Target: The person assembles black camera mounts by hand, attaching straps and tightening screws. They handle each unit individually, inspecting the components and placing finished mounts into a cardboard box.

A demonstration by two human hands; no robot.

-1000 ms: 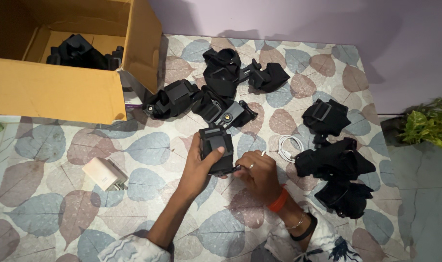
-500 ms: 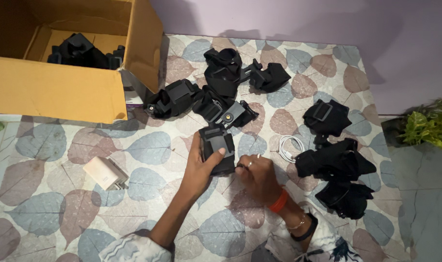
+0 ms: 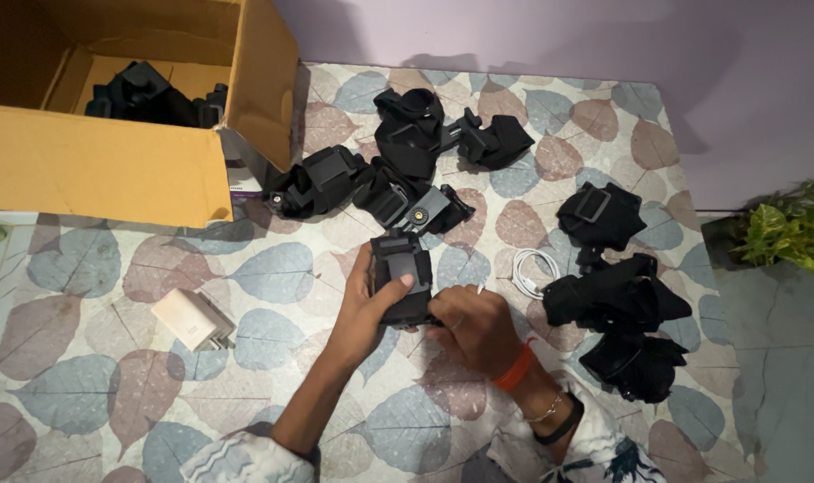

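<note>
The left hand [image 3: 364, 309] grips a black strap device [image 3: 401, 284] near the middle of the leaf-patterned floor mat [image 3: 85, 402], thumb pressed on its grey front and fingers wrapped behind it. The right hand [image 3: 475, 324] touches the device's lower right end with fingers curled narrow; whether they pinch anything cannot be told. Compared with 0.5 s ago, the right hand has closed in against the device, and the left hold is unchanged. A white coiled cable [image 3: 534, 272] lies just right of the hands, a white charger [image 3: 190, 318] well to their left. More black strap devices [image 3: 407, 170] lie toward the mat's far edge, beside the cardboard box [image 3: 112, 170] at its far left corner.
</note>
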